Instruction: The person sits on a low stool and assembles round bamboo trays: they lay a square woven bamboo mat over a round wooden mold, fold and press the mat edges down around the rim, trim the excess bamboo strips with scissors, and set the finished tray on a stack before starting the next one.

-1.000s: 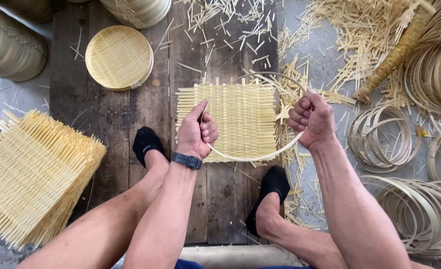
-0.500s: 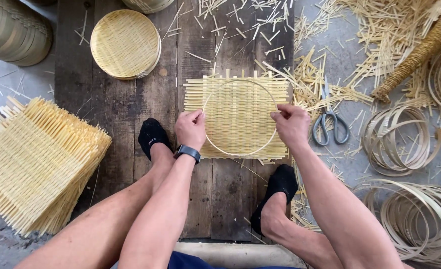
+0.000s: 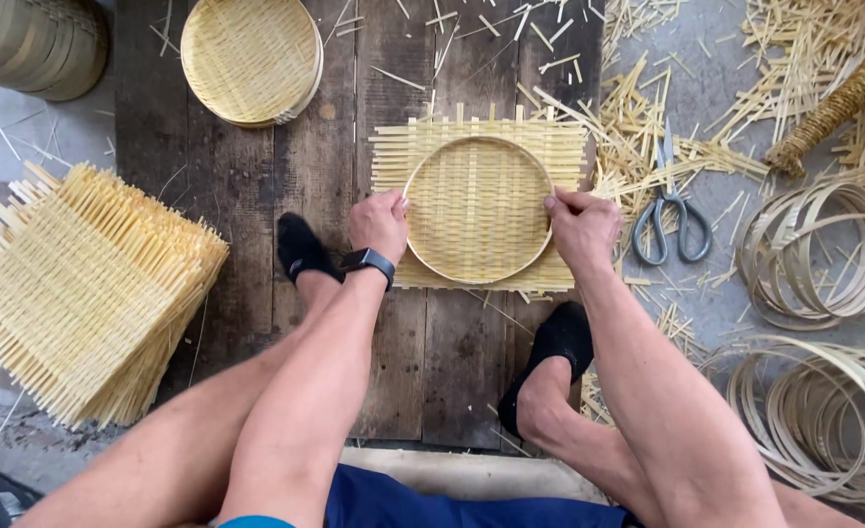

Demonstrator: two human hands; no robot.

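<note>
A square woven bamboo mat (image 3: 422, 147) lies on the dark wooden board (image 3: 227, 215) between my feet. A round bamboo hoop (image 3: 478, 277) lies pressed on the mat. My left hand (image 3: 378, 223), with a black watch on the wrist, grips the hoop's left edge. My right hand (image 3: 581, 227) grips its right edge. Both hands press the hoop down onto the weave.
A stack of square woven mats (image 3: 80, 284) lies at the left. A finished round tray (image 3: 249, 59) sits at the top left, with stacked trays (image 3: 31, 44) beyond it. Scissors (image 3: 672, 210) lie right of the mat. Coils of bamboo hoops (image 3: 814, 254) and strip offcuts (image 3: 775, 68) cover the right.
One second ago the hoop was held up as a loose strip over the mat. Since then both hands have brought it down and set it flat on the mat.
</note>
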